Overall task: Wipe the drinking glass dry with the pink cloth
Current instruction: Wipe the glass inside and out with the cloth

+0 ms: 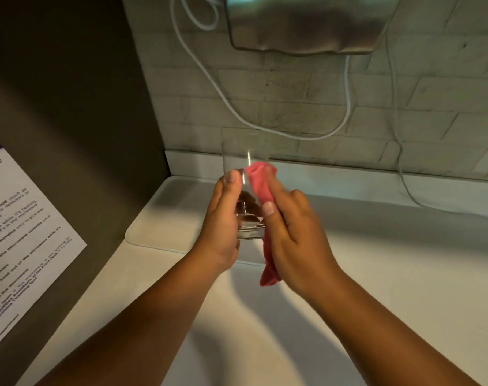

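A clear drinking glass (pixel 244 151) is held upright above the white counter, its thick base low between my palms. My left hand (pixel 223 215) wraps the glass's lower left side, thumb up along the wall. My right hand (pixel 295 232) presses the pink cloth (pixel 261 185) against the glass's right side, thumb on the cloth. The cloth's upper end bunches near the middle of the glass wall and its tail hangs down below my right palm.
A white tray (pixel 159 218) lies on the white counter (pixel 376 274) under the hands. A dark panel with a printed notice (pixel 23 240) stands at the left. White cables (pixel 345 112) droop down the tiled wall below a metal appliance (pixel 307 23).
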The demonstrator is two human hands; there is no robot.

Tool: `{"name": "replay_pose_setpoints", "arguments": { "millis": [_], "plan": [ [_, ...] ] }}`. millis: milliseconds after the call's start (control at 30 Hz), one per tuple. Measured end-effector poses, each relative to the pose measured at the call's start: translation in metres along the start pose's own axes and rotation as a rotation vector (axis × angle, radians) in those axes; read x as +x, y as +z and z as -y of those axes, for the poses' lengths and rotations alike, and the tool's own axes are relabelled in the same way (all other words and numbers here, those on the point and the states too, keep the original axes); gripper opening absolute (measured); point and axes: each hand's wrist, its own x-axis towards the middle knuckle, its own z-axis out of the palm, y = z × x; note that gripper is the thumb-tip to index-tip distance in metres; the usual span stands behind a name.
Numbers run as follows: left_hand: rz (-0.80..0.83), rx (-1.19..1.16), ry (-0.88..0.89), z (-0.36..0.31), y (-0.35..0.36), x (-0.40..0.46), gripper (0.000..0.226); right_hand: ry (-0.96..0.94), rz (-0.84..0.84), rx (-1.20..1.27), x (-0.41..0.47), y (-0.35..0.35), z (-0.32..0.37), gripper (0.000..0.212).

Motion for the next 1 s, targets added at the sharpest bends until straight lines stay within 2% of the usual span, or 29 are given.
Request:
{"name": "replay_pose_setpoints", "arguments": {
  "millis": [67, 133, 200, 300, 400, 500, 667, 733, 867, 1000],
  "plan": [
    [-0.036, 0.027, -0.044, -0.001, -0.001, 0.0, 0.081, -0.086, 0.037, -0.138, -0.012, 0.007, 0.006, 0.051],
    [-0.035, 0.066, -0.073, 0.003, -0.004, 0.001, 0.067, -0.124, 0.045, -0.241, -0.014, 0.01, 0.012, 0.052],
    [0.002, 0.086, -0.066, 0.008, -0.005, -0.002, 0.054, -0.122, 0.025, -0.265, -0.007, 0.007, 0.017, 0.054],
    [0.044, 0.075, -0.038, 0.013, -0.001, -0.011, 0.049, -0.076, -0.062, -0.227, 0.011, 0.0, 0.019, 0.052],
    [0.034, 0.054, -0.016, 0.009, 0.004, -0.016, 0.061, -0.018, -0.11, -0.113, 0.026, -0.004, 0.015, 0.046],
    [0.03, -0.064, -0.057, 0.003, 0.004, -0.015, 0.079, 0.064, -0.098, 0.092, 0.032, -0.01, 0.011, 0.044],
    [0.051, -0.098, -0.105, -0.001, 0.002, -0.014, 0.1, 0.077, -0.114, 0.376, 0.03, -0.023, 0.019, 0.038],
    [0.057, -0.113, -0.141, -0.002, -0.003, -0.014, 0.093, 0.071, -0.136, 0.439, 0.029, -0.031, 0.02, 0.037],
    [0.067, -0.211, -0.238, -0.006, -0.018, -0.01, 0.063, 0.098, -0.135, 0.469, 0.024, -0.041, 0.015, 0.037],
    [0.007, -0.237, -0.188, -0.01, -0.019, -0.003, 0.062, 0.077, -0.113, 0.34, 0.01, -0.034, 0.011, 0.041]
  ]
}}
